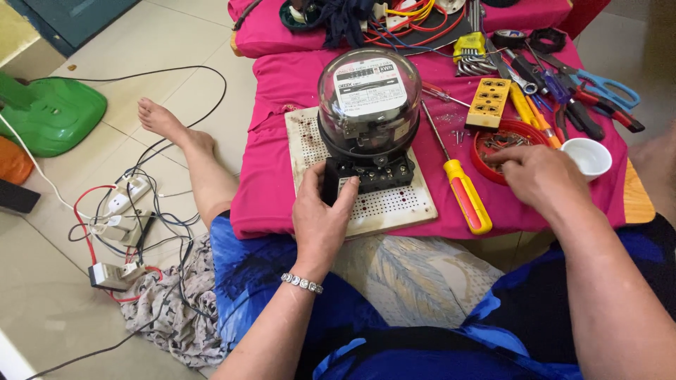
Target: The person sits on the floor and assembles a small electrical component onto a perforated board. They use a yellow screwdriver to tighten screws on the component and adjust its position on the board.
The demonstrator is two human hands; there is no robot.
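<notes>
One electricity meter [368,112], two hands.

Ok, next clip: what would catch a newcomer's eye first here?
First, the round glass-domed electricity meter standing on a white perforated board in the middle of the bright pink cloth. The left hand grips the meter's black terminal block, while the right hand reaches into a shallow red dish of small screws. Between them lies a yellow-and-red-handled screwdriver.
</notes>
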